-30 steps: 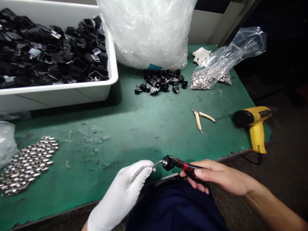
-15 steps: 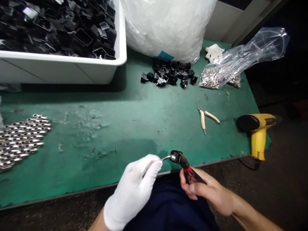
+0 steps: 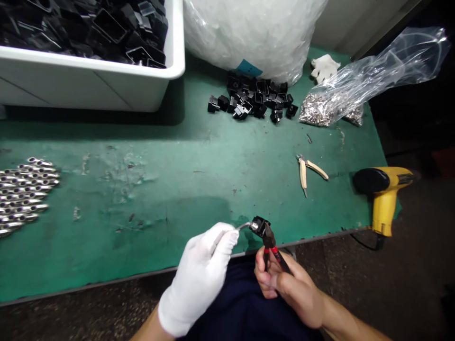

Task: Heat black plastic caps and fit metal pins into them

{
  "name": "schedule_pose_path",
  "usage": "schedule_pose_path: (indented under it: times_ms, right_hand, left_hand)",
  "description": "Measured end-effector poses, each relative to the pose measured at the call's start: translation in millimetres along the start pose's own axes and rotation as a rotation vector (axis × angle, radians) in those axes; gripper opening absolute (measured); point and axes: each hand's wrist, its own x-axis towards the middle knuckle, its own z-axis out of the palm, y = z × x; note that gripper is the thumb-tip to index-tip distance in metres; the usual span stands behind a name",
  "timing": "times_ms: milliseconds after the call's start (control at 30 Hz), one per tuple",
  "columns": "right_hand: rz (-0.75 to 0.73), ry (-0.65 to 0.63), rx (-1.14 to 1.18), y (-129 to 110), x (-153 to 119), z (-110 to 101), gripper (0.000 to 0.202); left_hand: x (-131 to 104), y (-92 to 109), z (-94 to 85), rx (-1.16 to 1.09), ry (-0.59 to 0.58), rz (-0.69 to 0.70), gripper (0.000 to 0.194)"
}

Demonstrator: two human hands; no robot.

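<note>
My left hand [image 3: 202, 274], in a white glove, is closed around a thin bent metal rod [image 3: 243, 225], which looks like a hex key. The rod's tip meets a silvery fitting on a small black plastic part [image 3: 260, 224]. Bare and closed, my right hand [image 3: 284, 282] grips black-and-red pliers [image 3: 269, 238]. Their jaws rest against the right side of the black part, over the table's front edge. Whether the jaws are clamped on it is hard to make out.
White bin [image 3: 174, 61] of black plastic pieces, back left. Loose black parts [image 3: 256, 97] lie before a big plastic bag [image 3: 249, 33]. A bag of small metal pieces [image 3: 316, 111], cream-handled cutters [image 3: 303, 175] and a yellow heat gun [image 3: 386, 203] are right; metal tubes [image 3: 28, 189] lie left.
The pliers have turned steeper, and my right hand has shifted a little left and down. The black part stays at the rod's tip, slightly tilted. The view has shifted slightly.
</note>
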Motion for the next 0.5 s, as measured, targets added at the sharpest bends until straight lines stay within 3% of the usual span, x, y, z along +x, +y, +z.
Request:
schedule_pose_path:
  times_ms: [500]
  right_hand:
    - [-0.061,0.026,0.156,10,15,20,0.022]
  left_hand:
    - [1,2,4.5,-0.058,0.111,-0.092,0.026]
